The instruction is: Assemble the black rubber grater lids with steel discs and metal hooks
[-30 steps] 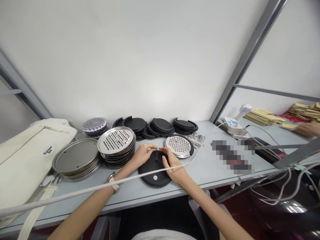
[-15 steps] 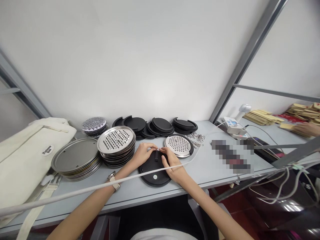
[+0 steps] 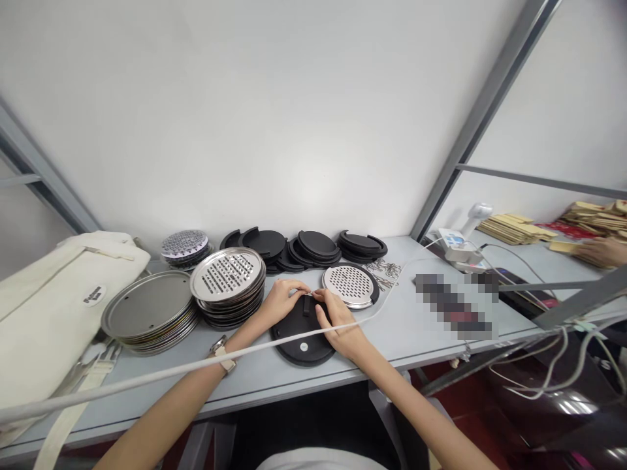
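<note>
A round black plastic base (image 3: 292,321) lies flat on the table in front of me, with a small round white sticker (image 3: 304,347) and a raised black tab (image 3: 307,305) near its far edge. At that far edge the fingers of my left hand (image 3: 281,301) are pinched together. My right hand (image 3: 344,326) meets it there, thumb and fingers closed at the same spot. Something tiny and shiny shows between the fingertips, too small to name. Just beyond my right hand rests a perforated metal grater disc (image 3: 349,285) in a black holder.
Stacked grater plates (image 3: 228,277), plain metal discs (image 3: 147,303) and a cream bag (image 3: 59,313) stand left. Black holders (image 3: 317,245) line the wall. Small metal wire pieces (image 3: 385,271) lie right. A white cable (image 3: 171,372) crosses before my arms. Another person's hand (image 3: 602,251) is far right.
My fingertips have drawn slightly closer together at the base's far edge. Otherwise my hands and the base have barely moved.
</note>
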